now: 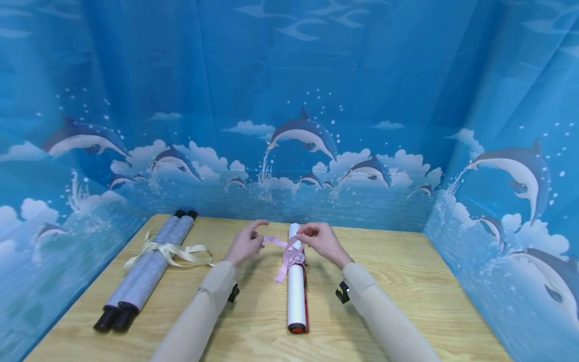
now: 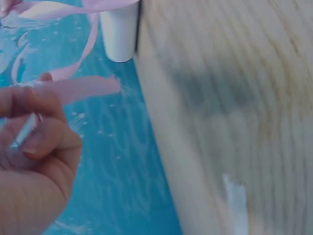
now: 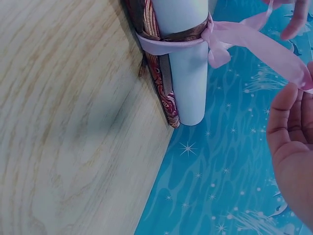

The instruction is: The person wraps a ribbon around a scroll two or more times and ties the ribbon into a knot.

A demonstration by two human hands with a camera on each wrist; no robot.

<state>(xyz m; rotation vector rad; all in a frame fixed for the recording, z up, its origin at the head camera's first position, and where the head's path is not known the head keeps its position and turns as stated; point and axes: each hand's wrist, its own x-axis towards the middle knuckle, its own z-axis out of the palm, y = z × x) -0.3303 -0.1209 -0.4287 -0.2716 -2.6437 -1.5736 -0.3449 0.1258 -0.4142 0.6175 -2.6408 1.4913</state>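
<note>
A white paper roll (image 1: 296, 296) lies lengthwise on the table with a slim red-and-gold patterned piece (image 3: 167, 95) along its right side. Round both runs a pink ribbon (image 3: 166, 47), knotted on top of the roll. My left hand (image 1: 247, 245), left of the roll, pinches one tail of the pink ribbon (image 2: 85, 89) between thumb and fingers; its frayed end sticks out past them. At the knot's upper right, my right hand (image 1: 323, 244) pinches another part of the ribbon (image 3: 261, 46), which stretches from the knot to its fingertips.
On the left of the wooden table (image 1: 384, 311) lie two grey rolls (image 1: 147, 269) with black end caps, bound together by a cream ribbon (image 1: 169, 251). A blue dolphin-print curtain (image 1: 253, 75) closes off the back and both sides.
</note>
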